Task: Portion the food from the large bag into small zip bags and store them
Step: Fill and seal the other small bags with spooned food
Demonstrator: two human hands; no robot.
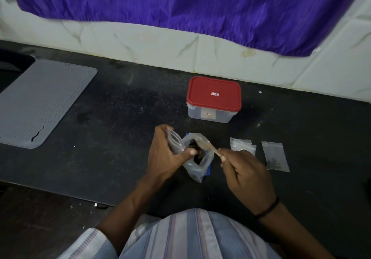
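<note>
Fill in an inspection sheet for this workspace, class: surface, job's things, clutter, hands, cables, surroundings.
Surface: dark counter, speckled.
Job's things: large bag open, dark food inside; wooden spoon over its mouth; filled zip bag and more small bags at right; red-lidded container shut.
Clutter: grey ridged mat at left.
Hands: left hand holds open a small zip bag; right hand grips the spoon.
Cables: nothing seen.
Surroundings: white tiled wall, purple curtain.

No text is legible. The red lid (214,94) carries a small red-and-white sticker (214,94); its print is too small to read. The box (208,116) wall bears a similar label (207,114), also unreadable.
</note>
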